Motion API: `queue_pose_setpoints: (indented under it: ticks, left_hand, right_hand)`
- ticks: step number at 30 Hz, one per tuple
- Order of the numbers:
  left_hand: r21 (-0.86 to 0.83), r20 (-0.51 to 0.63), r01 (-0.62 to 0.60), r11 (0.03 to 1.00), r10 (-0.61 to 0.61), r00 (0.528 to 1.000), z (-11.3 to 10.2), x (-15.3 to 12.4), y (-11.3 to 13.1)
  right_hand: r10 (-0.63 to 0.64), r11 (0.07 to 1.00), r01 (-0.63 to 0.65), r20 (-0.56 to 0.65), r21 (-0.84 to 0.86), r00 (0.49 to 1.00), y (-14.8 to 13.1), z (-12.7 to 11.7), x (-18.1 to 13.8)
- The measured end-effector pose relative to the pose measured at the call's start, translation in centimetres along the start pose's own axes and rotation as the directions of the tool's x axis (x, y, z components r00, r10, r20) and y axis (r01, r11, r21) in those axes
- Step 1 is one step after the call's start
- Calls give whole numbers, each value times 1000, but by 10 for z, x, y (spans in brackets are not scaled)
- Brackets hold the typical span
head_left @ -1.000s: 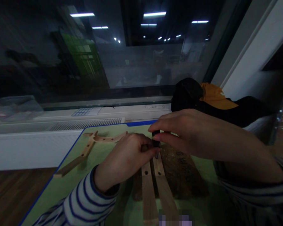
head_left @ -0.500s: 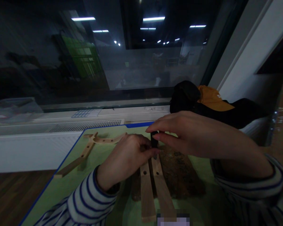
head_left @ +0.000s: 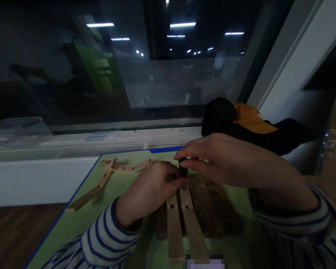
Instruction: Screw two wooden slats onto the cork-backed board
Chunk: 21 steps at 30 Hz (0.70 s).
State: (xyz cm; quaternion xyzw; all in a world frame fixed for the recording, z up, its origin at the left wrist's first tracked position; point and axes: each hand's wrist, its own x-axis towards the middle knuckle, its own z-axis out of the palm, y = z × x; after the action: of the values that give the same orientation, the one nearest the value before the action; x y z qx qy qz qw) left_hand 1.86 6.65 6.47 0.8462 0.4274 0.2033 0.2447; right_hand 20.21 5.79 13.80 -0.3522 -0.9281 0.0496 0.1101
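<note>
On the green worktop right in front of you, both your hands meet over the far ends of two wooden slats. Your left hand comes in from the lower left, striped sleeve pushed up at the wrist, knuckles up and fingers curled down onto the end of the left slat, pressing it against the worktop. Your right hand reaches across from the right, wrist arched a bit, thumb and fingertips pinched narrow around a small dark peg-like tool standing upright on the end of the right slat. Honestly it's too dim to tell exactly what the dark piece is.

The two slats lie side by side, nearly touching, running toward you, each with a little hole showing just below your fingers. They rest partly on a dark brown mat.

Writing-wise there's nothing readable; the orange cap on the black bag by the window has a small pale mark, too small to make out.

For room: the worktop's blue edge sits just past your fingertips, and the left edge runs diagonally down. A curved wooden frame piece lies well to the left of your hands, with bare green between. The white radiator stands beyond the worktop.
</note>
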Motion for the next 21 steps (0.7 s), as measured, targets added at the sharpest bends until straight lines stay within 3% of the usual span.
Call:
queue_pose_setpoints:
  ticks: [17, 21]
  left_hand:
    - [-67, 32, 0, 998, 2, 999, -1, -1, 1]
    - [-13, 0, 3, 1000, -3, 1000, -1, -1, 2]
  right_hand:
    - [-3, 999, 2, 36, 35, 999, 0, -3, 1]
    - [-6, 999, 4, 56, 40, 998, 0, -3, 1]
